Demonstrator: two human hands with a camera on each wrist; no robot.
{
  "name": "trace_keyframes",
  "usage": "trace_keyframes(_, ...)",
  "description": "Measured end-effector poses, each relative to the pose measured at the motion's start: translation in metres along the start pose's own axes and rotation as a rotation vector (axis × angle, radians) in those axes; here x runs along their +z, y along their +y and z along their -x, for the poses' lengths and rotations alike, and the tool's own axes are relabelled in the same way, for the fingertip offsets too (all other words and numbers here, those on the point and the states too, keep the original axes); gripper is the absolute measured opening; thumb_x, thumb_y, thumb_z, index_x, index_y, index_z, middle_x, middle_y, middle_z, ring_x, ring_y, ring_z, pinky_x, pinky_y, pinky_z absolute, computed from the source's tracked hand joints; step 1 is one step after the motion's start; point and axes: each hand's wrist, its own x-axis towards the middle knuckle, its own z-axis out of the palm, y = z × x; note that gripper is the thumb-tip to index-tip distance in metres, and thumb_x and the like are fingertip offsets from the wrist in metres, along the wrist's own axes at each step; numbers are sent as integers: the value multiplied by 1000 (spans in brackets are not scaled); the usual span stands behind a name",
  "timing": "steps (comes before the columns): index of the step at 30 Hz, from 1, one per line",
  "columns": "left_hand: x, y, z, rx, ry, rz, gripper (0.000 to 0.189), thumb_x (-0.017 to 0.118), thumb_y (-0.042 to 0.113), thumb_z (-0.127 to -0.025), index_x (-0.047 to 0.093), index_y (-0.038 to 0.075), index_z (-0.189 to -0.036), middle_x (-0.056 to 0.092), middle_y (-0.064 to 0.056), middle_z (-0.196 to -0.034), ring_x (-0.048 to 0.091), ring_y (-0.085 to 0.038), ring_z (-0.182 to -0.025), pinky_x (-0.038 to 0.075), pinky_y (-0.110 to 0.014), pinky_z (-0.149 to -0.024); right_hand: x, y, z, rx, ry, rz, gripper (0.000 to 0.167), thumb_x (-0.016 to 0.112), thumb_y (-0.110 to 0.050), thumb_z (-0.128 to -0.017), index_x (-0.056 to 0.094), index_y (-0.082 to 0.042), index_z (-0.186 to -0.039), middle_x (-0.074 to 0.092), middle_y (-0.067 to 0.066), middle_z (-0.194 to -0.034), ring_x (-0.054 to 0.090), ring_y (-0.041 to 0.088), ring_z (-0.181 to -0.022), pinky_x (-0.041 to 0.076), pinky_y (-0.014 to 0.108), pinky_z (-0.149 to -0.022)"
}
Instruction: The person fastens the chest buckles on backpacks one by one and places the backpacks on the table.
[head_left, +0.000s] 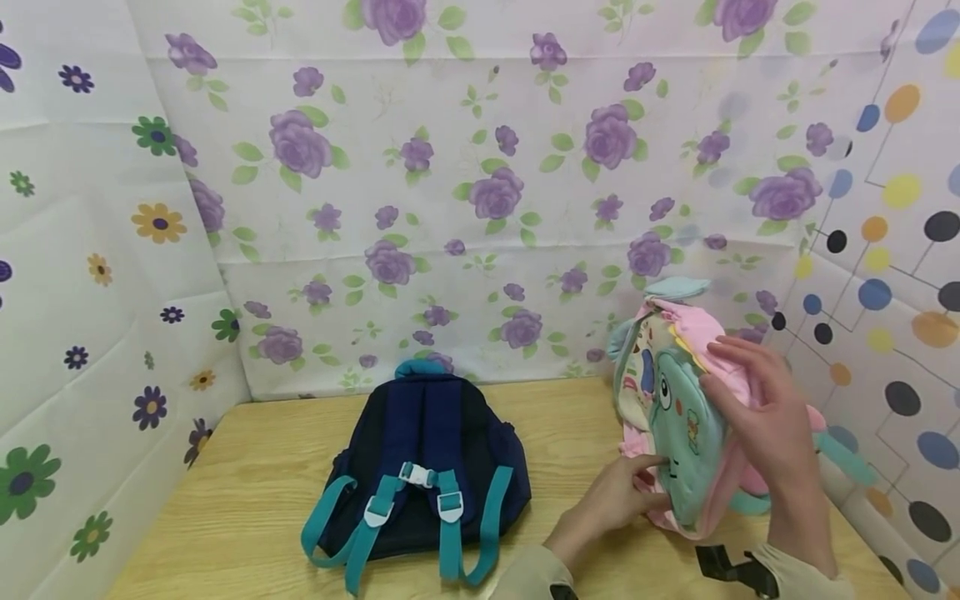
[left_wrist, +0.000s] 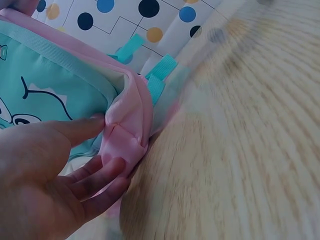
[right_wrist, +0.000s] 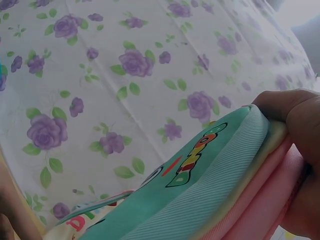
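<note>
A small pink and mint children's backpack (head_left: 686, 442) with a cartoon face stands tilted at the right of the table, its front turned to the left. With thumb on the mint pocket and fingers curled under the pink side, my left hand (head_left: 611, 497) pinches its lower corner; the left wrist view shows this corner (left_wrist: 125, 145) close up. My right hand (head_left: 772, 417) grips the opposite upper edge, its thumb over the piping in the right wrist view. Part of the right fingers is hidden behind the bag. Mint straps (head_left: 847, 458) stick out behind it.
A navy backpack (head_left: 442, 417) lies on the wooden table (head_left: 247, 500) left of my hands, its teal straps and white buckles facing up. Floral cloth (head_left: 450, 208) hangs close behind, with patterned cloth walls at the left and right sides.
</note>
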Motion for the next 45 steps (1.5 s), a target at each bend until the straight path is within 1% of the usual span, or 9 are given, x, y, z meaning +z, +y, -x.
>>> trace_keyframes(3,-3,0,1,10,-26,-6,54,80,27,-84,62,27,-135,68,7,-100,54,4,-68,47,-17,-57,3,-1,0,-19,-9,-11,43,73,-10,-89,64,-10,-131,52,-2,-141,39,4,-134,25,20,-108)
trace_keyframes(7,-10,1,3,50,-68,-28,59,80,28,-85,58,23,-139,69,5,-107,58,2,-80,48,-14,-68,10,-3,1,-45,-8,0,41,73,-9,-89,66,-10,-129,54,-2,-139,40,3,-132,29,18,-104)
trace_keyframes(10,-17,1,9,50,-83,-13,63,79,28,-85,53,20,-142,68,2,-114,60,2,-85,48,-14,-72,16,-6,2,-43,0,-11,40,74,-8,-88,67,-11,-128,55,-2,-138,42,3,-129,33,15,-99)
trace_keyframes(16,-31,6,24,1,-7,57,55,76,23,-89,54,22,-139,67,3,-118,60,4,-77,50,-17,-65,26,-11,2,-32,24,-61,38,74,-6,-87,69,-12,-125,58,-2,-136,46,6,-128,37,16,-97)
trace_keyframes(20,-44,15,36,-7,39,90,49,74,24,-90,57,22,-136,66,6,-114,59,2,-79,50,-18,-65,29,-13,2,-31,19,-47,38,73,-8,-88,68,-13,-125,57,-4,-137,45,5,-129,36,17,-99)
trace_keyframes(29,-73,28,59,105,35,108,47,71,24,-93,56,30,-137,63,6,-122,61,1,-85,53,-17,-70,34,-12,2,-71,1,-44,38,74,-6,-87,68,-12,-125,57,-2,-136,45,4,-128,36,16,-98)
trace_keyframes(36,-85,28,75,134,61,73,48,73,18,-91,57,32,-135,63,3,-118,61,1,-84,52,-17,-72,41,-16,4,-134,-31,-98,39,74,0,-85,69,-9,-122,57,2,-134,45,6,-128,34,15,-100)
trace_keyframes(42,-90,25,76,138,86,62,44,72,16,-91,59,27,-132,64,3,-115,61,1,-82,52,-17,-74,48,-19,7,-147,-64,-113,38,74,0,-86,69,-10,-121,57,3,-135,46,6,-129,34,12,-102)
trace_keyframes(45,-93,26,77,164,91,47,43,71,16,-92,58,23,-132,64,0,-117,61,2,-83,52,-17,-73,51,-22,7,-161,-66,-127,38,74,0,-86,70,-11,-121,58,3,-135,47,8,-129,34,13,-104)
